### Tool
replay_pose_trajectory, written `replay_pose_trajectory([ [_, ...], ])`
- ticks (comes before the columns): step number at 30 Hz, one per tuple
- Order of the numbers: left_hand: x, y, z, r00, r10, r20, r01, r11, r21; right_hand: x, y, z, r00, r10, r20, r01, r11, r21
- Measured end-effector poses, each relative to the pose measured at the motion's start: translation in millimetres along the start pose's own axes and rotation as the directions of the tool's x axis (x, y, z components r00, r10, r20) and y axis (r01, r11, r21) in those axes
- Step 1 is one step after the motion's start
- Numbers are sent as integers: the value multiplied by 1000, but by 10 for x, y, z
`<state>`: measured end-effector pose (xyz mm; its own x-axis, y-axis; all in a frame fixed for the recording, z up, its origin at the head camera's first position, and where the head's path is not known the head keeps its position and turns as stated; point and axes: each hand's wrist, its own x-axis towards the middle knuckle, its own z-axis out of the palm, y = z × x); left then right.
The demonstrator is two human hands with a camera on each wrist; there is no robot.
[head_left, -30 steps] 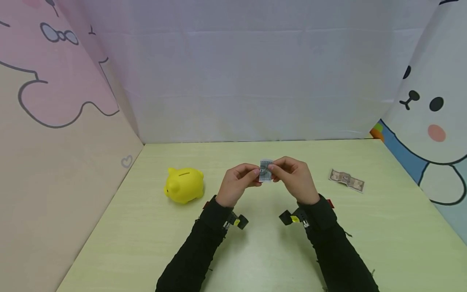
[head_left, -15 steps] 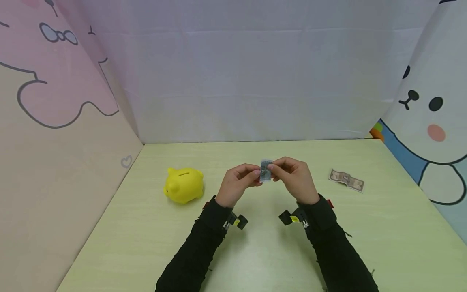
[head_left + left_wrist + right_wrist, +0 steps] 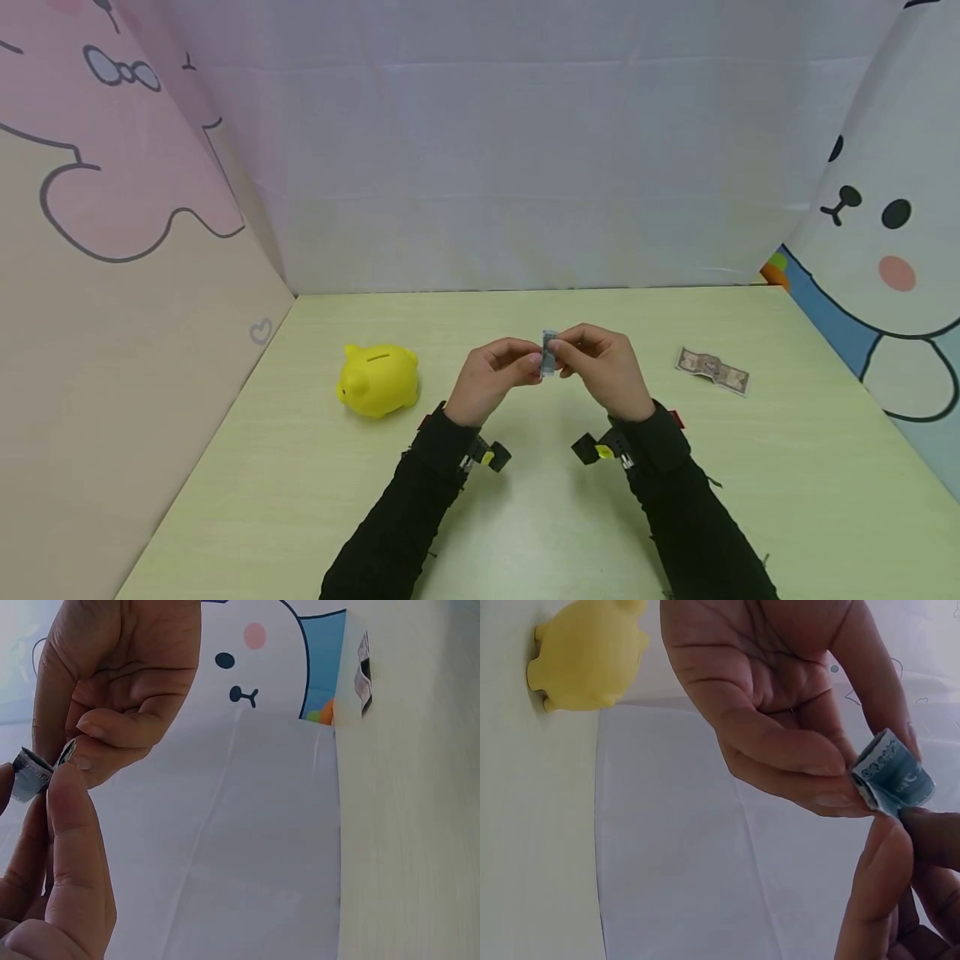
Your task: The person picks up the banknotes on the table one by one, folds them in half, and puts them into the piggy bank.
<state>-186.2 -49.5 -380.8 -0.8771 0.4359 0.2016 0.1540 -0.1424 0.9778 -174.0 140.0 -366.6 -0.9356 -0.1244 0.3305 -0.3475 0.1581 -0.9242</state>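
Banknote [image 3: 549,353], small & blue-green, is up btwn the two hands, above the tabletop. It's bent round into a narrow curl; R wrist view shows the open end of the loop, w/ pale printing on the outside. L hand [image 3: 497,375] pinches its near-L edge btwn thumb & fingers; R hand [image 3: 606,371] pinches the other side, thumb pressed on the note's face. Hands v. close together, fingertips almost meeting at the note.

Piggy bank [image 3: 378,381], yellow, stands upright on the table [image 3: 525,517] to the L of L hand, slot on top, well apart from the fingers. 2nd note [image 3: 712,372], brownish, creased mid-length, lies on the table to the R of R hand, not touching it. Dark sleeves [image 3: 405,508] behind both hands, w/ a small cam unit [image 3: 491,456] at each wrist. White sheet [image 3: 525,167] hangs beyond the hands.
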Motion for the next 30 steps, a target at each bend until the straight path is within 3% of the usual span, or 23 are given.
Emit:
replay_pose_trajectory([
  [30,-1,10,27,999,-36,-27,37,999,22,-14,-8,34,998,-23,54,22,1000,22],
])
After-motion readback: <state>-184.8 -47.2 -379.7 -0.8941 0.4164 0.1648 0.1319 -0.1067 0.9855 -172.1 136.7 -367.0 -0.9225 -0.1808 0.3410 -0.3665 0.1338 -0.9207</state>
